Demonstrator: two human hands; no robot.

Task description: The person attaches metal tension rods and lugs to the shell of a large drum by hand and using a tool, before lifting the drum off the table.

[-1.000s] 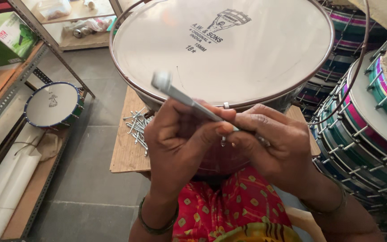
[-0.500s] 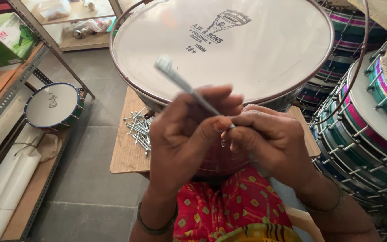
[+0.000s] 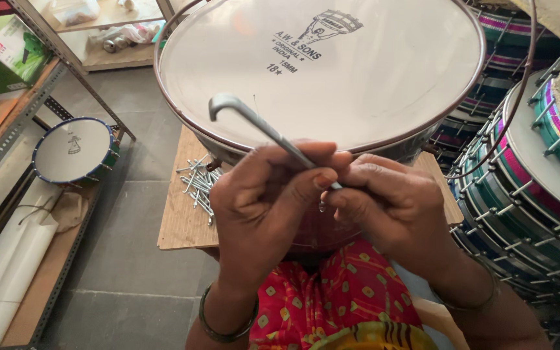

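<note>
Pinching the hooked rod (image 3: 264, 128) in my left hand (image 3: 264, 194), fingers closed on its shank, I work its lower end with my right hand (image 3: 390, 207) above the big drum (image 3: 319, 71); next probably hooking its rim.

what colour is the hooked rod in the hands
Plain silvery grey metal, the hooked rod shows best in the head view against the white drumhead.

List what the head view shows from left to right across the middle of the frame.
Small blue-rimmed drum → pile of metal hook rods on the wooden board → left hand → right hand, both on the hooked rod → stacked striped drums.
</note>
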